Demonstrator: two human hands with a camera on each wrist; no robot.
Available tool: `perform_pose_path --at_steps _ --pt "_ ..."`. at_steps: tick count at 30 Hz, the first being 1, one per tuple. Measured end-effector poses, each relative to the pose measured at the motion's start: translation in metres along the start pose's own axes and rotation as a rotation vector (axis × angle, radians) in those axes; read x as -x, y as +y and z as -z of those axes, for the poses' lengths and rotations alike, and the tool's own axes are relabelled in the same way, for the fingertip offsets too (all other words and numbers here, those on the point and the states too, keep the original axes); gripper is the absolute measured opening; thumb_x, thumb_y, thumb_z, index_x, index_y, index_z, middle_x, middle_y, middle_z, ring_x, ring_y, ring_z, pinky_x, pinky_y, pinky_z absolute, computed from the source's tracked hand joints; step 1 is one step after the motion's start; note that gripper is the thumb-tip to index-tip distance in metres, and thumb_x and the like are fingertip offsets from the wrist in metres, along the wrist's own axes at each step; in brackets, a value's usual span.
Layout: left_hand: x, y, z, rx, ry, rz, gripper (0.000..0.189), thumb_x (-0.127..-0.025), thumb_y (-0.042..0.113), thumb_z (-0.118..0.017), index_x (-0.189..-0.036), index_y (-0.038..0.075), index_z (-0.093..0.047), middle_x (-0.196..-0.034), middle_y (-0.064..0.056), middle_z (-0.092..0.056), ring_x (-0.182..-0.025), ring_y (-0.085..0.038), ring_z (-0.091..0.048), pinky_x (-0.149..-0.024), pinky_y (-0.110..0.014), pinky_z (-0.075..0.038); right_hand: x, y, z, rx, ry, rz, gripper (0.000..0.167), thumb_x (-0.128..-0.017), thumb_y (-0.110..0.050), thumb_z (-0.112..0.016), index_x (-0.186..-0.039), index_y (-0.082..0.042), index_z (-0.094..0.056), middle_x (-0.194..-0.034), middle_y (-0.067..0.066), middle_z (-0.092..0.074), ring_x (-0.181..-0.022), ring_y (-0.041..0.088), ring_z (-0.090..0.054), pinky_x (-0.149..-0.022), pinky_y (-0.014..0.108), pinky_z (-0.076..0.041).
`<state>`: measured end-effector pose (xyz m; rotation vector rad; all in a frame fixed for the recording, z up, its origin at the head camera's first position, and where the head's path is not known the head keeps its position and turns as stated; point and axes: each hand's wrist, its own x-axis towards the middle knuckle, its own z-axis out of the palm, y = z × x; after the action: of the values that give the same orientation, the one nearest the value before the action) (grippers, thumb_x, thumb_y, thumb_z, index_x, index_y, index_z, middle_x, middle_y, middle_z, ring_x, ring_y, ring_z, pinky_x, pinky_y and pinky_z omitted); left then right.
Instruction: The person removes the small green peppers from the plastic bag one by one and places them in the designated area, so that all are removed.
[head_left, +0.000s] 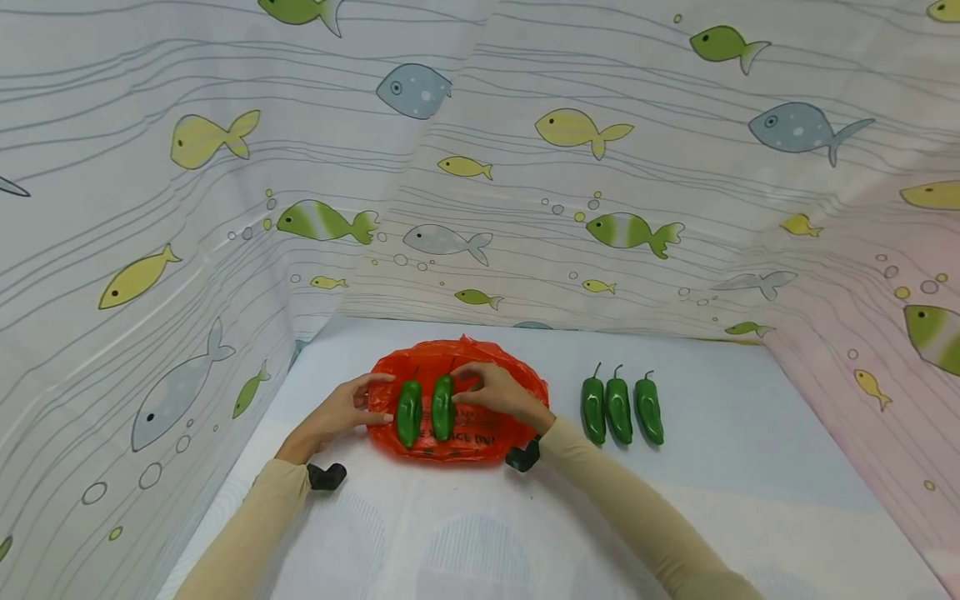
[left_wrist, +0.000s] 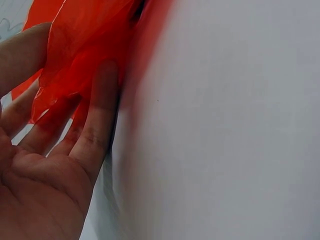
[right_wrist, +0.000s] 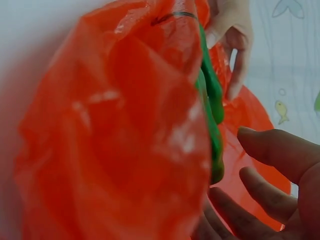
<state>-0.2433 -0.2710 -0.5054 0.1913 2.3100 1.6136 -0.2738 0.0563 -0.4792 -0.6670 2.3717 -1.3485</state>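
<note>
Two green chili peppers, the left one and the right one, lie side by side on a red plastic bag with upside-down black print. My left hand is at the bag's left edge, thumb and fingers spread beside the left pepper. In the left wrist view, its fingertips show through the thin red plastic. My right hand reaches over the bag from the right, fingers beside the right pepper. Seen from the right wrist, its thumb and fingers stand apart, with a gap to the peppers.
Three more green chili peppers lie in a row on the white table, right of the bag. Fish-patterned sheets form walls at the back and both sides. Black wrist straps sit below the hands.
</note>
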Motion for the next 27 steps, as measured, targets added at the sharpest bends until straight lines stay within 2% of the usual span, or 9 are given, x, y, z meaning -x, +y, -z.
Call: perform_pose_path --at_steps 9,17,27 --pt "0.0 0.001 0.0 -0.004 0.007 0.005 0.076 -0.082 0.014 -0.089 -0.148 0.017 -0.052 -0.145 -0.017 -0.053 -0.123 -0.033 -0.057 -0.093 -0.035 -0.055 -0.009 -0.002 -0.007 0.021 -0.013 0.016 0.057 -0.092 -0.023 -0.08 -0.142 -0.008 -0.059 -0.141 0.011 -0.059 -0.136 0.033 -0.049 -0.109 0.048 -0.044" --pt "0.002 0.002 -0.002 -0.035 0.002 0.023 0.075 -0.084 0.015 -0.087 -0.149 0.016 -0.051 -0.151 -0.018 -0.048 -0.128 -0.035 -0.054 -0.1 -0.04 -0.053 -0.014 0.004 -0.017 0.031 0.008 -0.02 0.06 -0.091 -0.027 -0.081 -0.144 -0.01 -0.058 -0.137 0.007 -0.061 -0.128 0.027 -0.053 -0.105 0.043 -0.049" --pt "0.001 0.002 0.0 -0.007 0.006 0.003 0.077 -0.081 0.014 -0.089 -0.148 0.016 -0.052 -0.147 -0.017 -0.051 -0.123 -0.033 -0.056 -0.092 -0.035 -0.055 -0.021 0.0 -0.019 0.029 0.013 -0.043 0.064 -0.088 -0.028 -0.084 -0.143 -0.006 -0.058 -0.138 0.01 -0.06 -0.127 0.028 -0.053 -0.106 0.046 -0.048"
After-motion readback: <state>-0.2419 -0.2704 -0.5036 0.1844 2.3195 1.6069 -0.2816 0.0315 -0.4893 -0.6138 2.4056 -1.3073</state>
